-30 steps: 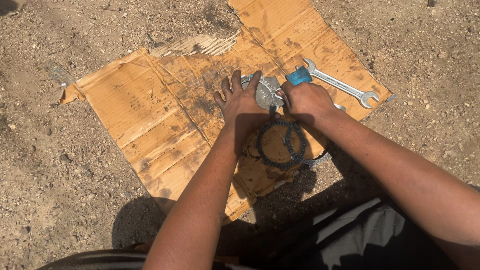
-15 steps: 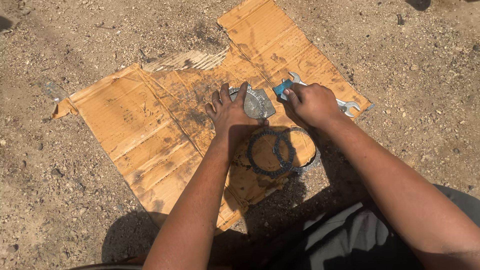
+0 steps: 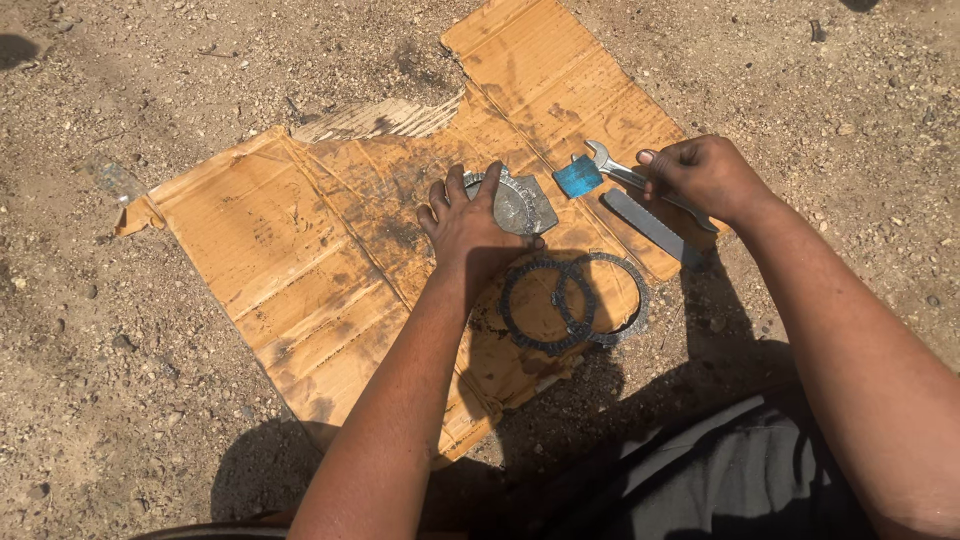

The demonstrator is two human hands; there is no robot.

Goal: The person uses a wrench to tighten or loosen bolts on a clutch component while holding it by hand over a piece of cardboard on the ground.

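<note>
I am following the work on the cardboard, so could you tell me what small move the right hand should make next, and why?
Probably close the right hand around the wrench and lift it. Its fingers already rest on the wrench, while the left hand lies on the round metal part.

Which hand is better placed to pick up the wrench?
Right. The right hand already rests on the wrench at the cardboard's far edge; the left hand is pressed on the round metal part.
</note>
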